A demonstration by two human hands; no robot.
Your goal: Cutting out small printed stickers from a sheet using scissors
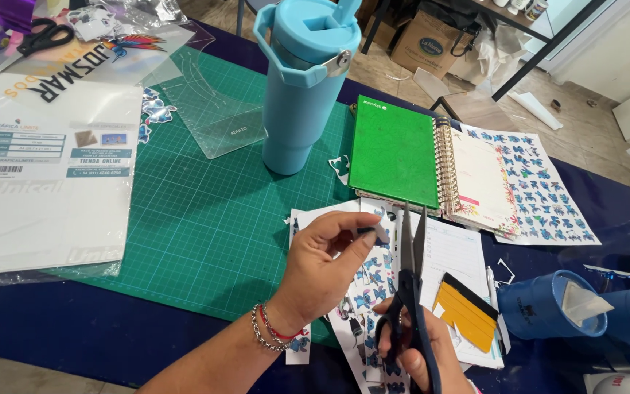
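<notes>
The left hand (326, 259) was raised a little, with the palm turned to the right and the wrist bent. Its thumb and fingers (362, 237) were pinched together at the tips. The left forearm came in from the lower edge. The right hand (421, 346) was lower, with its fingers curled and closed, and the knuckles faced up.

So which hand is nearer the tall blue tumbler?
Left. The left hand sits just below the tumbler on the green mat, pinching a small cutout; the right hand holds scissors lower down.
</notes>
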